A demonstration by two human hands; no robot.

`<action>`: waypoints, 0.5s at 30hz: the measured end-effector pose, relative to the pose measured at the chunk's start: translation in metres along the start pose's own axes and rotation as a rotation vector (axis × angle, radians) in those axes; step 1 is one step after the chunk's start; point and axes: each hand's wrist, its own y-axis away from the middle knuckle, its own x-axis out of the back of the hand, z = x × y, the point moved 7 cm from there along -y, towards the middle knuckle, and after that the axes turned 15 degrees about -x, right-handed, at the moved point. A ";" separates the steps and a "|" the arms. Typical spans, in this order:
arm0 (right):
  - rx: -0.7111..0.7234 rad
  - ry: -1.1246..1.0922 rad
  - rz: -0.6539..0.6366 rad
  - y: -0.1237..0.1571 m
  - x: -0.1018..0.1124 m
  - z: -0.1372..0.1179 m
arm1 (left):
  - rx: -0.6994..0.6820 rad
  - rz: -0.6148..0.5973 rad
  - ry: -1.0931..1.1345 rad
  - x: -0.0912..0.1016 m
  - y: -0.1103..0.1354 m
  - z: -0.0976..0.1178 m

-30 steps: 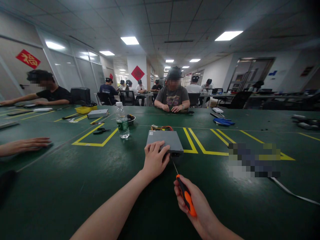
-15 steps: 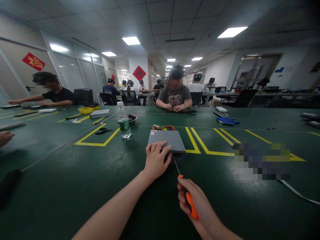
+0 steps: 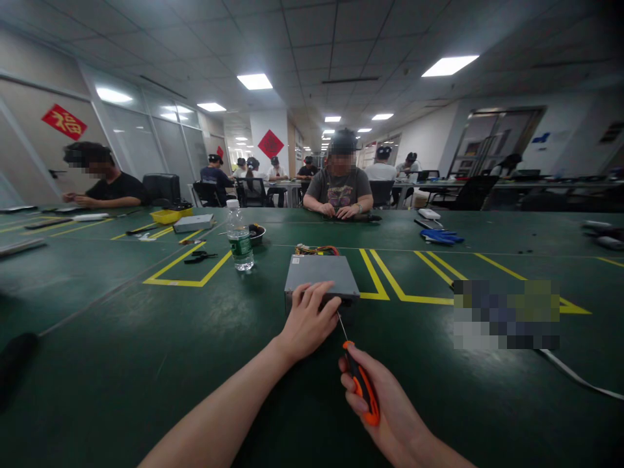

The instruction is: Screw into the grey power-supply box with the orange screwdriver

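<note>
A flat grey metal box [image 3: 322,273] lies on the green table [image 3: 121,364], with coloured wires [image 3: 315,249] at its far end. My left hand [image 3: 307,318] rests on the box's near edge, fingers curled over its front. My right hand [image 3: 385,406] is closed round an orange and black screwdriver [image 3: 361,389]. The thin shaft points up towards the box's near right corner, close to my left fingers.
A water bottle [image 3: 240,237] stands left of the box inside yellow floor-tape lines [image 3: 188,281]. Black pliers [image 3: 197,257], a yellow tray [image 3: 169,214] and blue gloves [image 3: 439,236] lie further off. A person [image 3: 338,185] sits across the table, another person [image 3: 100,182] at the left. A white cable [image 3: 580,377] runs at the right.
The hand of a person at the left edge has withdrawn from view. My left hand slid nearer over the box's front edge, and the screwdriver tip rose closer to the box.
</note>
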 end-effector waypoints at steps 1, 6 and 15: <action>0.006 -0.012 -0.004 0.001 -0.001 0.000 | -0.048 0.012 0.001 0.000 -0.001 0.003; -0.028 0.096 -0.012 0.004 -0.004 0.001 | -0.124 0.108 0.039 0.003 -0.001 0.006; 1.094 1.416 -0.143 0.079 -0.043 -0.058 | -0.082 0.141 0.153 -0.002 0.002 0.001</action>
